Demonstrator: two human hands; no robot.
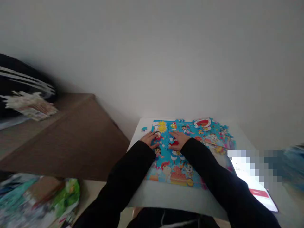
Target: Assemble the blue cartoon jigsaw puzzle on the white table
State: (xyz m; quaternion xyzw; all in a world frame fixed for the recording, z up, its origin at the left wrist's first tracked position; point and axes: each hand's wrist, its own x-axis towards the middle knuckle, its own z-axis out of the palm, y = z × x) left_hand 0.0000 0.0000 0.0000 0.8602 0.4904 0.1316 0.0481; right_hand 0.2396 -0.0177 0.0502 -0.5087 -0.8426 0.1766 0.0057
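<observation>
A colourful jigsaw puzzle (174, 158) with cartoon figures and a yellow sun lies on the small white table (163, 198). My left hand (150, 139) rests on its left edge, fingers stretched out and apart. To the right of it, my right hand (180, 140) lies over the middle of the puzzle with its fingers spread, touching the pieces near a red and white patch. Whether a small piece sits under either hand is hidden. One loose blue puzzle piece (144, 129) lies on the table past my left hand. More puzzle pieces (213, 136), some joined, extend to the right.
A lit phone (253, 183) lies at the table's right side. The table stands against a grey wall (166, 57). On the left is a brown cabinet (95, 139) with a black bag (21, 79) on top. Blurred plastic packaging (68, 196) lies below it.
</observation>
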